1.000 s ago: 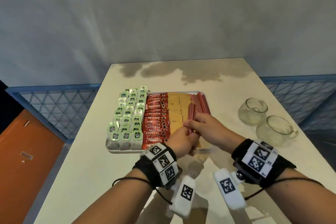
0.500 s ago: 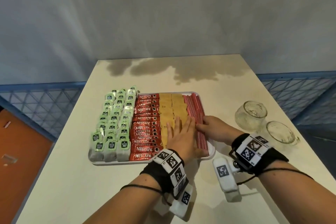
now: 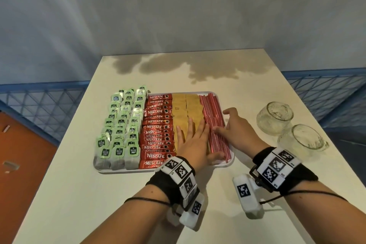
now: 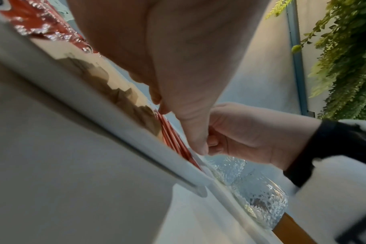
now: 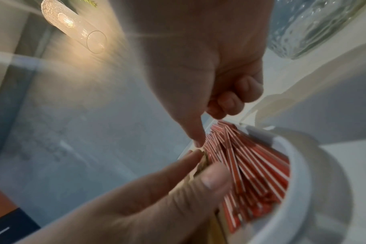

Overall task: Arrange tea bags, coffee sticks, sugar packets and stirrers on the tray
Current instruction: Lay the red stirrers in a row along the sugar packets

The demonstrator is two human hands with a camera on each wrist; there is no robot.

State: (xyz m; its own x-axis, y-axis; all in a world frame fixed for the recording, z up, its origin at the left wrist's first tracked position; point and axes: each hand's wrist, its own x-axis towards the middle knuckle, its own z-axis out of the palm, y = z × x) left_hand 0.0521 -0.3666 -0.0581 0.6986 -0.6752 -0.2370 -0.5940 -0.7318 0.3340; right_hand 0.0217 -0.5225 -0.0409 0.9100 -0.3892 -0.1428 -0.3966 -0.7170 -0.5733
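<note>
On counter [image 3: 59, 194], head view: white tray [image 3: 162, 170] packed in four columns — tea bags [image 3: 120, 134] far left, coffee sticks [image 3: 158, 134] next, brown sugar packets [image 3: 186, 111] after that, red-striped stirrers [image 3: 213, 113] along right edge. Left hand [image 3: 195, 144] flat on sugar packets, grip spread, fingers straight and pointing to far side, thumb out toward near ends of stirrers. Right hand [image 3: 235, 130] at tray's right rim, index finger laid on stirrers mid-column, thumb raised over counter; grip loose, pinching nothing visible. Two clear glass mugs [image 3: 275, 117] right of tray, well apart from it, both tipped over. Dark stain [image 3: 178, 65] across far end of counter.

Left wrist view: blurred. Underside of left hand [image 4: 167, 49] over sugar packets [image 4: 119, 92]; fingertip contact hidden. Stirrers [image 4: 173, 140] at tray corner, right hand [image 4: 251, 135] beyond with fingers partly curled. Mug [image 4: 259, 201] past tray rim [image 4: 115, 128].

Right wrist view: right hand [image 5: 198, 66] index finger extended, tip down at far ends of stirrers [image 5: 251, 165], other fingers curled in. Left hand [image 5: 157, 189] thumb and finger near stirrer edge; whether touching stirrers, cannot tell. Tray rim [image 5: 299, 181] curving round right side.
</note>
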